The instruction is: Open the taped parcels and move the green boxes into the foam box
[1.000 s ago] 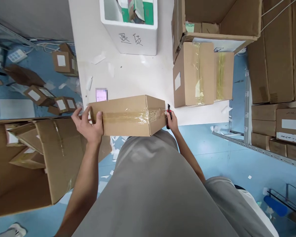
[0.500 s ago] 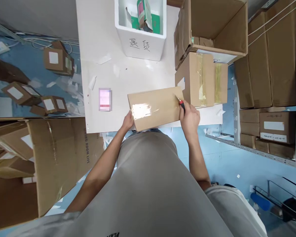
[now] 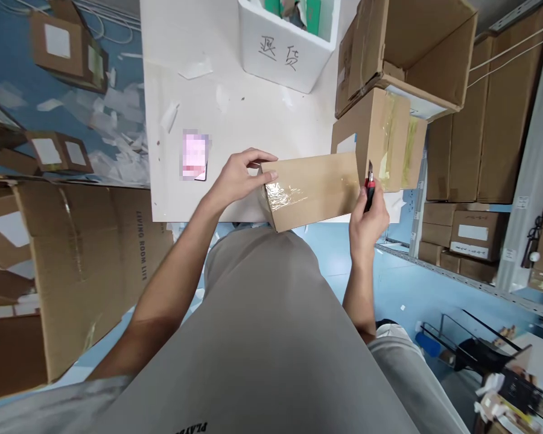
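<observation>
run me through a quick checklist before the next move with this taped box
- Left hand on the box: ok, at its left end.
- Knife in the right hand: ok, gripped.
- Knife away from left hand: ok, opposite ends of the box.
- Box resting on the table: cannot tell, it overlaps the near edge.
- Phone apart from box: ok, lying to its left.
- Tape cut through: cannot tell, glare.
</observation>
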Motion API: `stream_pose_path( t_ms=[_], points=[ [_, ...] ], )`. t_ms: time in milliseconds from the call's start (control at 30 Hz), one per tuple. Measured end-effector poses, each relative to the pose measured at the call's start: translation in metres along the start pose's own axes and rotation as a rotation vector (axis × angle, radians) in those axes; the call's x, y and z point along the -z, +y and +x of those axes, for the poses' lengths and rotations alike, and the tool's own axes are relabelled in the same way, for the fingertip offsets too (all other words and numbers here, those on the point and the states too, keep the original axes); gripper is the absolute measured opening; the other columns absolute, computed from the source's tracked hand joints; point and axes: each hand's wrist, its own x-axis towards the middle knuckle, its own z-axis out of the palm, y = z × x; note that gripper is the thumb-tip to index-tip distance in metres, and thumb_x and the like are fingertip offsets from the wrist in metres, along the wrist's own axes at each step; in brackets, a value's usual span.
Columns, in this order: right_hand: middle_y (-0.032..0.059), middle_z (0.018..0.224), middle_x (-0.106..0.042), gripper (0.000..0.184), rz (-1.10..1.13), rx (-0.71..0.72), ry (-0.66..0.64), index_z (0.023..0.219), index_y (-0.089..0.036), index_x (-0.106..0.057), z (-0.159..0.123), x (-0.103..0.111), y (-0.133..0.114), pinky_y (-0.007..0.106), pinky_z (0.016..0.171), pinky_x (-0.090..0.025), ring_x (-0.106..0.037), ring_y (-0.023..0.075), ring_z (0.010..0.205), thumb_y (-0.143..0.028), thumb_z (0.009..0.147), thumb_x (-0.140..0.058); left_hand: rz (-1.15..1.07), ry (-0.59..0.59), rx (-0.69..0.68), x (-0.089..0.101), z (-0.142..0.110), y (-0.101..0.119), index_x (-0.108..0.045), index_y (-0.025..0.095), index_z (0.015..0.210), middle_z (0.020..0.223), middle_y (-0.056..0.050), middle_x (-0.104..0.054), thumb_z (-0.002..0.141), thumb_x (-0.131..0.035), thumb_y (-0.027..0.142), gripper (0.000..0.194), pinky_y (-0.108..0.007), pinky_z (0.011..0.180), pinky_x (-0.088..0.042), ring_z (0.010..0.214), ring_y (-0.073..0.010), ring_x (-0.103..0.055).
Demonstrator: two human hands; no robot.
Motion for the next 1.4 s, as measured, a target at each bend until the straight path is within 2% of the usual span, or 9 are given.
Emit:
stream_pose_path(
  t_ms=[100, 200, 300, 400, 633, 967, 1067, 1233, 1400],
  points=[
    [0.0167, 0.149, -0.077, 0.061, 0.087, -0.007, -0.003, 0.179, -0.026, -0.050, -0.028, -0.001, -0.034, 0.044, 0.098, -0.068, -0.079, 0.0317, 0.132, -0.044, 0.125, -0.026, -0.009, -0.017, 0.028, 0.003, 0.007, -0.004, -0.086, 0.021, 0.124, 0.131, -0.010, -0.084, 0.088, -0.090, 0.037, 0.040, -0.049, 0.113, -0.063, 0.118, -0.0273, -0.077],
    [0.0115, 0.138, -0.085, 0.058, 0.303, 0.025, -0.188, 0.177, -0.026, -0.051, -0.053, -0.005, -0.079, 0.038, 0.091, -0.069, -0.086, 0.0271, 0.106, -0.045, 0.125, -0.034, -0.025, -0.028, 0.033, 0.004, 0.011, -0.008, -0.086, 0.021, 0.122, 0.130, -0.010, -0.085, 0.086, -0.092, 0.036, 0.039, -0.047, 0.108, -0.065, 0.118, -0.0281, -0.078],
    [0.0094, 0.139, -0.087, 0.059, 0.364, 0.017, -0.348, 0.180, -0.028, -0.049, -0.062, -0.008, -0.117, 0.040, 0.096, -0.068, -0.087, 0.0303, 0.108, -0.039, 0.123, -0.043, -0.033, -0.033, 0.020, 0.005, 0.012, -0.010, -0.086, 0.021, 0.122, 0.129, -0.010, -0.085, 0.086, -0.092, 0.037, 0.040, -0.045, 0.105, -0.066, 0.116, -0.0274, -0.077],
    [0.0088, 0.144, -0.086, 0.060, 0.278, -0.024, -0.362, 0.181, -0.030, -0.049, -0.059, -0.007, -0.137, 0.041, 0.100, -0.066, -0.086, 0.0339, 0.118, -0.036, 0.122, -0.045, -0.028, -0.039, 0.002, 0.004, 0.011, -0.011, -0.086, 0.022, 0.122, 0.127, -0.009, -0.084, 0.087, -0.090, 0.038, 0.038, -0.043, 0.104, -0.065, 0.115, -0.0266, -0.077],
    [0.0102, 0.145, -0.086, 0.059, 0.109, -0.044, -0.405, 0.182, -0.028, -0.048, -0.053, -0.001, -0.151, 0.041, 0.102, -0.064, -0.086, 0.0334, 0.121, -0.035, 0.124, -0.041, -0.044, -0.056, -0.013, 0.004, 0.010, -0.011, -0.086, 0.023, 0.124, 0.127, -0.008, -0.083, 0.090, -0.086, 0.032, 0.036, -0.044, 0.104, -0.064, 0.114, -0.0258, -0.076],
    [0.0219, 0.122, -0.088, 0.064, -0.241, -0.116, -0.547, 0.185, -0.015, -0.037, -0.041, 0.014, -0.203, 0.042, 0.097, -0.066, -0.087, 0.0327, 0.109, -0.023, 0.121, -0.039, -0.035, -0.066, -0.008, 0.003, 0.008, -0.010, -0.085, 0.023, 0.124, 0.128, -0.008, -0.083, 0.090, -0.084, 0.034, 0.036, -0.044, 0.104, -0.065, 0.121, -0.0284, -0.075],
    [0.0218, 0.118, -0.088, 0.065, -0.261, -0.104, -0.580, 0.183, -0.016, -0.040, -0.049, 0.019, -0.200, 0.042, 0.091, -0.066, -0.088, 0.0327, 0.105, -0.017, 0.118, -0.038, -0.069, -0.030, 0.005, 0.000, 0.007, -0.010, -0.086, 0.023, 0.121, 0.126, -0.008, -0.084, 0.088, -0.085, 0.035, 0.036, -0.044, 0.104, -0.065, 0.120, -0.0286, -0.076],
    [0.0195, 0.117, -0.089, 0.066, -0.300, -0.132, -0.759, 0.182, -0.018, -0.043, -0.076, 0.032, -0.188, 0.040, 0.088, -0.064, -0.088, 0.0329, 0.106, -0.016, 0.117, -0.043, -0.085, -0.010, 0.016, -0.001, 0.004, -0.009, -0.086, 0.023, 0.118, 0.126, -0.008, -0.083, 0.088, -0.083, 0.033, 0.032, -0.044, 0.105, -0.066, 0.117, -0.0268, -0.077],
    [0.0147, 0.116, -0.090, 0.062, -0.182, -0.096, -0.717, 0.181, -0.025, -0.047, -0.086, 0.041, -0.172, 0.039, 0.089, -0.062, -0.087, 0.0331, 0.101, -0.028, 0.120, -0.046, -0.071, -0.014, 0.021, -0.001, -0.004, -0.010, -0.085, 0.023, 0.119, 0.131, -0.009, -0.082, 0.091, -0.083, 0.043, 0.035, -0.042, 0.107, -0.066, 0.122, -0.0277, -0.076]
  ],
)
